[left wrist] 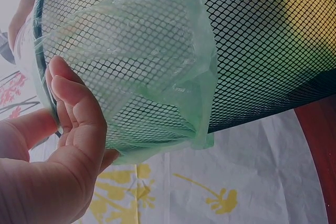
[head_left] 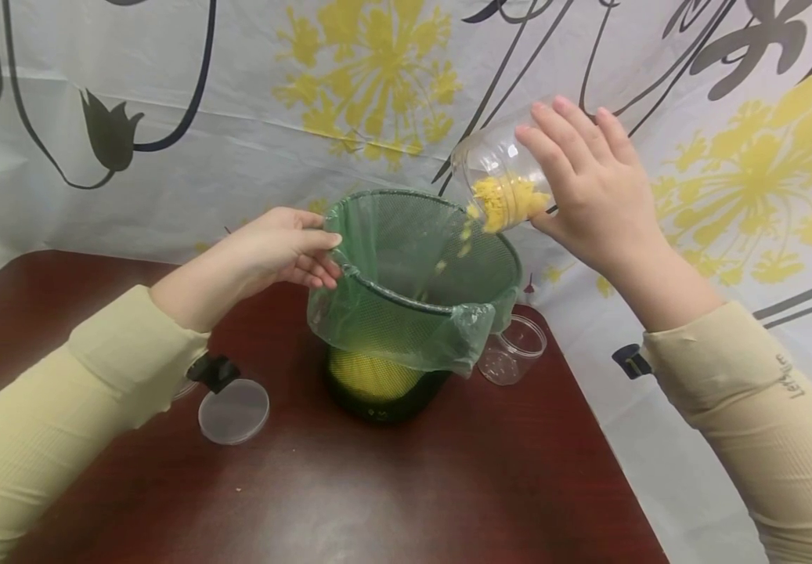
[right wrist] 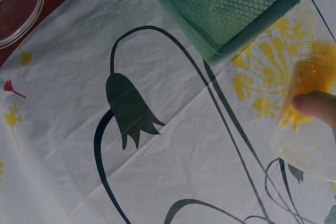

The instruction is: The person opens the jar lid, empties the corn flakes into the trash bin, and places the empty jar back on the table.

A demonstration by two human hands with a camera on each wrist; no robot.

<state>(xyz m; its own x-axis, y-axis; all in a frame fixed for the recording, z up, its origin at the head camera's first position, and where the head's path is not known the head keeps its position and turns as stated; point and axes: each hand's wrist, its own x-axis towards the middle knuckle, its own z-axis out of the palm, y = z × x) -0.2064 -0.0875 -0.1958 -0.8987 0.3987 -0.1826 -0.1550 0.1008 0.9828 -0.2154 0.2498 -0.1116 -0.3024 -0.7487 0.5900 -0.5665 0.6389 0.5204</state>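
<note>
A mesh trash can lined with a green plastic bag stands on the table, with yellow stuff showing through its lower mesh. My left hand pinches the bagged rim at its left side, thumb on top and fingers outside, as the left wrist view also shows. My right hand grips a clear plastic jar tilted mouth-down over the can's right rim. Small yellow pieces fill part of the jar, and some fall from its mouth into the can.
An uncapped clear jar stands right behind the can near the table's right edge. A round translucent lid lies left of the can, beside another lid partly hidden by the left wrist. A patterned cloth hangs behind the table.
</note>
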